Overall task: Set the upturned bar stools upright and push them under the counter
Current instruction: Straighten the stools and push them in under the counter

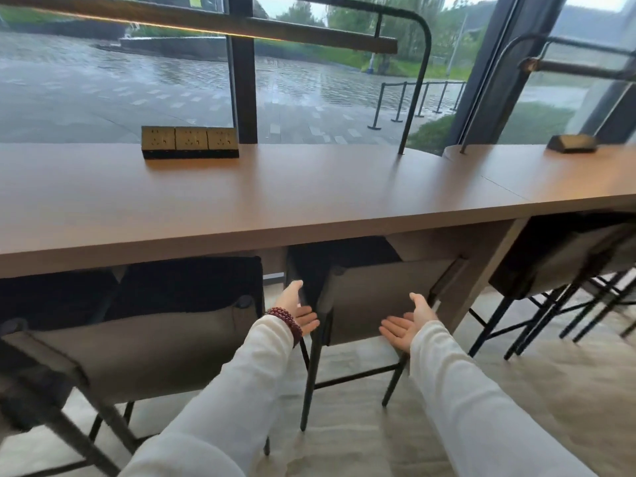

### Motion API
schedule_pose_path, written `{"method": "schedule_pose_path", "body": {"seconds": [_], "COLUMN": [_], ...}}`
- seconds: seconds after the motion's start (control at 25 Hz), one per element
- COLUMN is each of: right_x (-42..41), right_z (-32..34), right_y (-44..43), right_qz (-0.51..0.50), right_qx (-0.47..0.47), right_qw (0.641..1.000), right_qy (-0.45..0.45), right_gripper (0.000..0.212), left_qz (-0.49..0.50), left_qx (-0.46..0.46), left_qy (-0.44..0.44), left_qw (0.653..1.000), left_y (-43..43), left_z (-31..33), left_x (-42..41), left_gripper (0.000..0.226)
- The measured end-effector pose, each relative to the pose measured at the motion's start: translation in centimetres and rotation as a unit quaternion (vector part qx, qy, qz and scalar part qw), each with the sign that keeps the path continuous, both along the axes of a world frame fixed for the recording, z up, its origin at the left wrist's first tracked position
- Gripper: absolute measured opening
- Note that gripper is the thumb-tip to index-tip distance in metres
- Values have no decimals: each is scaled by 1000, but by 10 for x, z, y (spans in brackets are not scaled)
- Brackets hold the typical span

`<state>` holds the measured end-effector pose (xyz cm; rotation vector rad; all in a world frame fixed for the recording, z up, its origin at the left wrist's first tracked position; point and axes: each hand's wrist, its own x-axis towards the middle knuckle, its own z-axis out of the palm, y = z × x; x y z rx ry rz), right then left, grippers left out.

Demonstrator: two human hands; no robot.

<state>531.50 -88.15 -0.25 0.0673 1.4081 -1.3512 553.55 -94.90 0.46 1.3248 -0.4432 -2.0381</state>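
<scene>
Under the worktop, upright and tucked in: the middle bar stool, flanked by left hand and right hand, fingers wide, palms inward, holding nothing. Looks light yet stiff on thin metal legs; best gripped at the side edges of the backrest.
</scene>
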Motion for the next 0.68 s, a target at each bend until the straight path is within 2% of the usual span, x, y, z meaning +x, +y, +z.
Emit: {"method": "schedule_pose_path", "body": {"seconds": [0.32, 0.44, 0.68], "right_x": [-126, -153, -196], "right_z": [-1, -2, -6], "right_y": [-16, -44, -104], "right_qz": [1, 6, 17], "right_qx": [1, -2, 26], "right_qw": [1000, 1000, 999], "right_qy": [8, 13, 31], "right_gripper": [68, 66, 49], "left_qz": [88, 102, 108], "left_qx": [31, 31, 45], "left_qy": [-20, -50, -120], "left_qw": [995, 993, 986], "left_y": [-30, -58, -99], "left_z": [9, 5, -14], "left_x": [-104, -118, -135], "left_gripper": [65, 65, 61]}}
